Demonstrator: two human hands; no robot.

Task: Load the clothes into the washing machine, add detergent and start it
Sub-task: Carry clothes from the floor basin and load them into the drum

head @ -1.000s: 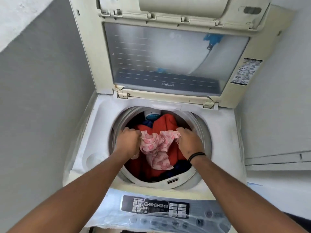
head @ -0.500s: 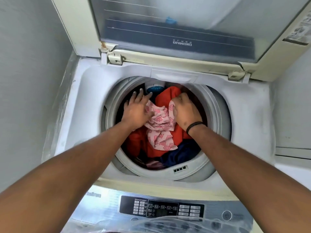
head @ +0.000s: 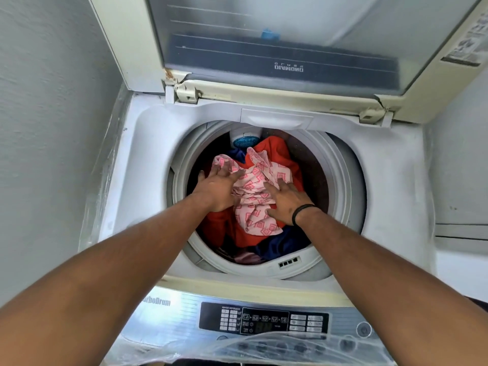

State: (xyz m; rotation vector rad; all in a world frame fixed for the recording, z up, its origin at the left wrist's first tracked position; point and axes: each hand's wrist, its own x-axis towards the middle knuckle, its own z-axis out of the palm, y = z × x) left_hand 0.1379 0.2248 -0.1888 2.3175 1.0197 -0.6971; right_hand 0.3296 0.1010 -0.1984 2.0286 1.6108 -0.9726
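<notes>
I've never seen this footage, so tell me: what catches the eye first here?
Both hands, the left hand and right hand, press flat on a pink patterned cloth atop an orange garment in the drum, mid-frame. Behind stands the raised lid; the control panel lies nearest.

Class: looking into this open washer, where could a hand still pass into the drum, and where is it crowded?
Free: the dark gap at the drum's right wall, beside the orange garment. Crowded: the middle, where left hand and right hand press the pink patterned cloth.
</notes>
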